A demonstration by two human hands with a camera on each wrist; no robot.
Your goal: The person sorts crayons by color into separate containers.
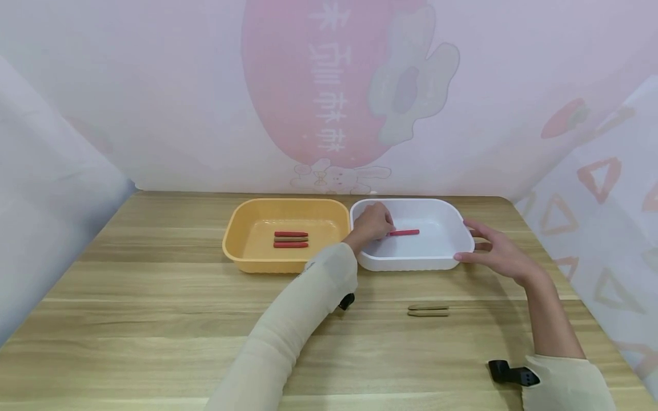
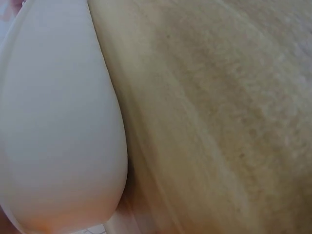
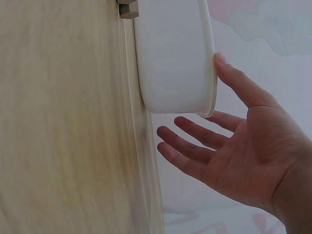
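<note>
We saw the left hand (image 1: 372, 224) reaching over the near rim into the white tray (image 1: 457, 220), its fingers curled down onto the left end of a red stick (image 1: 406, 232) that lay flat on the tray floor, pointing left to right. Whether the fingers actually pinched the stick or only touched it, we could not tell, since the back of the hand hid the fingertips. The left wrist view gave us only the tray's white outer wall (image 2: 58, 126) close up against the blurred wooden table (image 2: 224, 107).

The right hand (image 1: 496, 251) rested open at the right end of the white tray. In the right wrist view its thumb (image 3: 239, 83) touched the tray's rim (image 3: 210, 63) while the other fingers (image 3: 187, 148) stayed spread and straight just beside the wall, gripping nothing.

To the left, touching the white tray, stood an orange tray (image 1: 241, 228) holding three sticks (image 1: 291, 240) side by side, red at the far and near edges and a brownish one between. On the table (image 1: 154, 319) nearer to us, two tan sticks (image 1: 428, 310) lay together, well apart from both hands.
</note>
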